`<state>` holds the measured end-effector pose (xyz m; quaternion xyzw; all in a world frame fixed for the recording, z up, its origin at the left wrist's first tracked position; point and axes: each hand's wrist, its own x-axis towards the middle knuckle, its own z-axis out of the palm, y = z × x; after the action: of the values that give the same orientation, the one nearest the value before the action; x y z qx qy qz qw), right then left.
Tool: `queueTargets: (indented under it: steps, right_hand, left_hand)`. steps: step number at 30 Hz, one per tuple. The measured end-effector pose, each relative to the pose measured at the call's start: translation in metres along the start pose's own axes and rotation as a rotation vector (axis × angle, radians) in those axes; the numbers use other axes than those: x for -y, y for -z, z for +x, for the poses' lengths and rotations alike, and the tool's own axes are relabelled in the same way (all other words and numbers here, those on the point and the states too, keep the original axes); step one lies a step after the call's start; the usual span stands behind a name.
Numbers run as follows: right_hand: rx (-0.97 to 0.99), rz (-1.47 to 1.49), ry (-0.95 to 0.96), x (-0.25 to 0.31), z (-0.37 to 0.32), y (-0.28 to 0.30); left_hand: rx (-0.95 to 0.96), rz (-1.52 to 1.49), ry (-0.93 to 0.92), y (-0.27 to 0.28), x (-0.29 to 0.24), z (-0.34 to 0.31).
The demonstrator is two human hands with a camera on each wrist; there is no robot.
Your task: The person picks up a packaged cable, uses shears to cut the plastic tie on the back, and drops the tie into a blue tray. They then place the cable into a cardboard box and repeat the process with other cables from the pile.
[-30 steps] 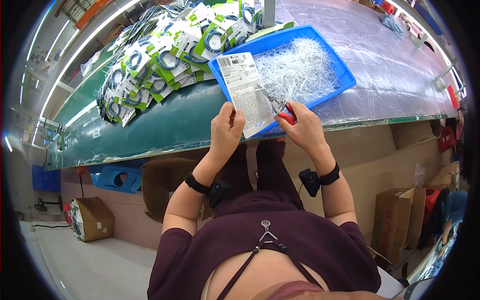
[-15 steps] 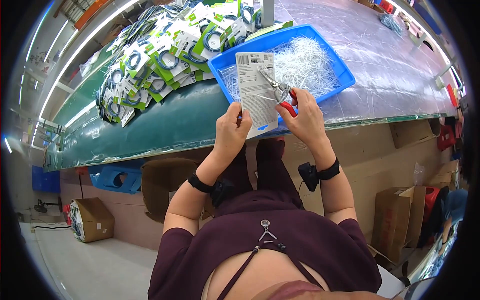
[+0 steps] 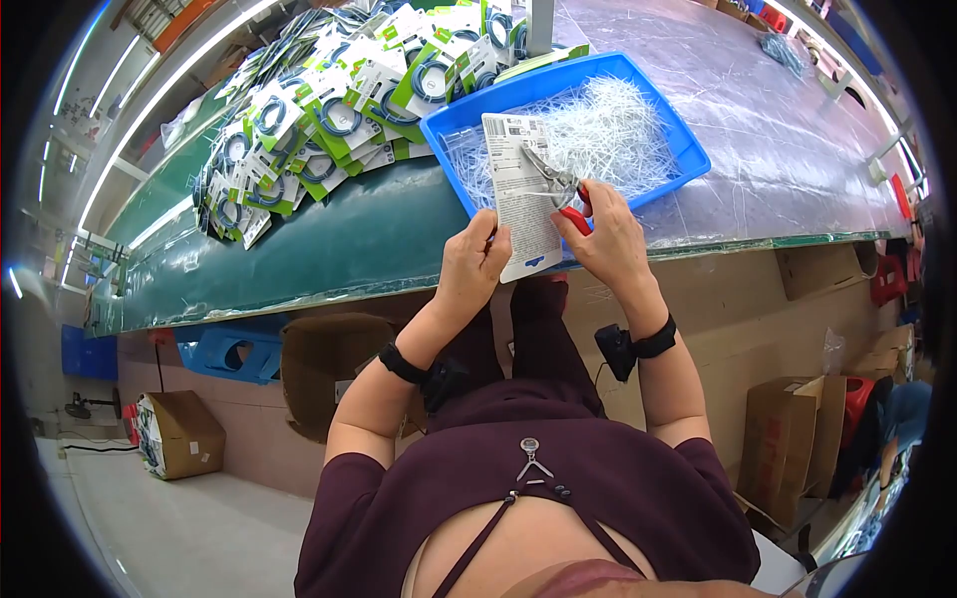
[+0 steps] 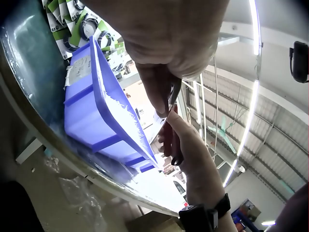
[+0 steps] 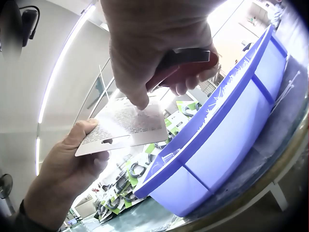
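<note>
The left hand (image 3: 473,261) pinches the left edge of a white printed card (image 3: 525,214), which stands in front of a blue tray (image 3: 688,149). Red-handled pliers (image 3: 565,195) are gripped in the right hand (image 3: 610,237), their metal jaws lying over the upper part of the card. In the right wrist view the card (image 5: 126,126) shows a hang hole, with the left hand (image 5: 65,166) holding its edge and the right hand (image 5: 159,43) above, round the red handles. The left wrist view largely hides the card behind the fingers.
Thin white strips (image 3: 618,130) fill much of the tray. A pile of green and white cards with coiled cables (image 3: 339,115) lies to its left on the table (image 3: 329,249). A metal post (image 3: 538,25) rises behind the tray. Cardboard boxes (image 3: 783,448) stand below.
The card has moved right and turned more upright, the left hand moving with it. The right hand and pliers have shifted slightly; the plier jaws now lie higher over the card.
</note>
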<state>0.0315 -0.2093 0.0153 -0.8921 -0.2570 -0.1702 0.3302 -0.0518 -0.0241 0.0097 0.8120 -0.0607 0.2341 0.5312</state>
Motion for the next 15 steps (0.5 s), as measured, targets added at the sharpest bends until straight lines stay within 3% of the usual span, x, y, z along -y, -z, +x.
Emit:
queueTargets:
  steps: [10, 13, 15]
  right_hand:
    - [0.035, 0.059, -0.075, 0.000, -0.001, 0.004]
    - [0.257, 0.022, -0.195, 0.001, -0.001, 0.011]
    - [0.188, 0.027, -0.135, -0.004, -0.009, 0.010]
  left_hand:
    - [-0.010, -0.024, 0.025, -0.004, -0.001, 0.003]
    - [-0.035, 0.015, 0.019, -0.004, 0.004, 0.007]
    - [-0.074, 0.086, 0.005, -0.003, 0.008, 0.011]
